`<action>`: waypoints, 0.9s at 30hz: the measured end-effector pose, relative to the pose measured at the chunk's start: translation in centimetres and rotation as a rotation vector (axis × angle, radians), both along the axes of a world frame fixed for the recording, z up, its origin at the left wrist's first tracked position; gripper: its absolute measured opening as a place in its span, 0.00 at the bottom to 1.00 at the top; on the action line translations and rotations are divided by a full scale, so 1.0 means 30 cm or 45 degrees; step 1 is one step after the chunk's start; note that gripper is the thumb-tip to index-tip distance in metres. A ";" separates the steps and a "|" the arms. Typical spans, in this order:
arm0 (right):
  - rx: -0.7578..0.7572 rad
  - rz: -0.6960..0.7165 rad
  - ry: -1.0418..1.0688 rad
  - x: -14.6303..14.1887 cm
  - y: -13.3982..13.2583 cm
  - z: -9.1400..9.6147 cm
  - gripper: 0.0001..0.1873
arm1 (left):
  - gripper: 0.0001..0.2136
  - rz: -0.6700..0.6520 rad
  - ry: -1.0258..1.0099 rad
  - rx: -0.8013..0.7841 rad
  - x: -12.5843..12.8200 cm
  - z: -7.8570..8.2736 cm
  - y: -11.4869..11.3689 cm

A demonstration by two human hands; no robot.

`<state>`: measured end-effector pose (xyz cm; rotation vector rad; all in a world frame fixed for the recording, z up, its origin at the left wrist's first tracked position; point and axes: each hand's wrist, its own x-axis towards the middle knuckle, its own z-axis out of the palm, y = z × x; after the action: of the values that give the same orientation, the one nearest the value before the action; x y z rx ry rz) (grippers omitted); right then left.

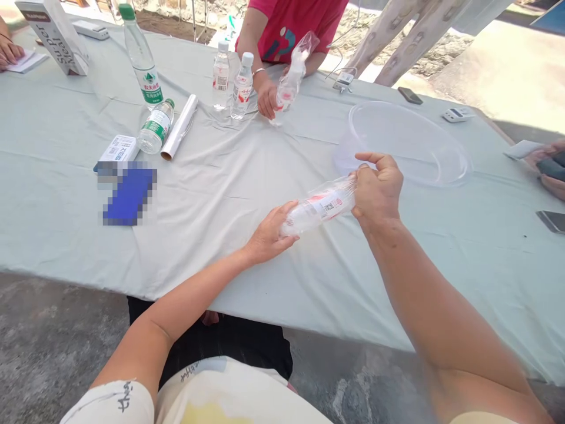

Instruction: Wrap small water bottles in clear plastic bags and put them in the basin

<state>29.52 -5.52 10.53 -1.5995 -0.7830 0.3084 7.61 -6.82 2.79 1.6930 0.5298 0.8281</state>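
Small wrapped bottle (320, 203) held between two hands above a cloth-covered surface (212, 176)

The person's left hand (271, 232) grips one end of the bottle, its thumb and fingers set to either side. The right hand (379, 185) is closed at the other end, the index finger bent and raised; whether it grips the bottle itself or only the clear film (348, 185) around it cannot be told. The bottle lies slantwise between them, near the front edge of the surface, its red and white label showing through the film.

Just beyond the right hand is a large, round, clear basin (397, 144). Across the surface, a co-worker in a red shirt (304, 23) has a hand (266, 99) on another bottle in clear plastic (289, 82). Near that hand stand two small bottles with white caps, one on the left (220, 76) and one on the right (242, 88).

Farther left, a tall green-capped bottle (143, 65) stands behind a shorter green-capped bottle (156, 126), which leans toward a flat box (117, 152). A white roll (180, 126) lies just beside the shorter one. A blue item (130, 197), blurred into squares, is in front of the box. A dark phone (410, 95) rests beyond the basin.
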 end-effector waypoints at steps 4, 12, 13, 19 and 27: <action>0.073 0.235 0.084 -0.061 -0.027 0.064 0.10 | 0.33 -0.097 -0.347 -0.612 -0.034 0.026 0.019; 0.308 0.573 -0.136 -0.280 -0.029 0.078 0.25 | 0.16 -0.005 -0.830 -1.264 -0.086 0.061 0.087; 0.372 0.557 -0.189 -0.320 -0.016 0.065 0.25 | 0.19 0.013 -0.855 -1.320 -0.082 0.053 0.088; 0.249 0.890 -0.007 -0.556 0.034 0.042 0.24 | 0.35 0.089 -0.868 -1.607 -0.066 0.001 0.089; 0.141 0.574 0.085 -0.338 0.353 0.057 0.30 | 0.40 -0.058 -0.834 -1.759 -0.067 -0.001 0.105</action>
<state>19.37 5.06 12.25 -1.2911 -1.0873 0.6270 5.61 -3.68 2.75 0.1427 0.4131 0.6445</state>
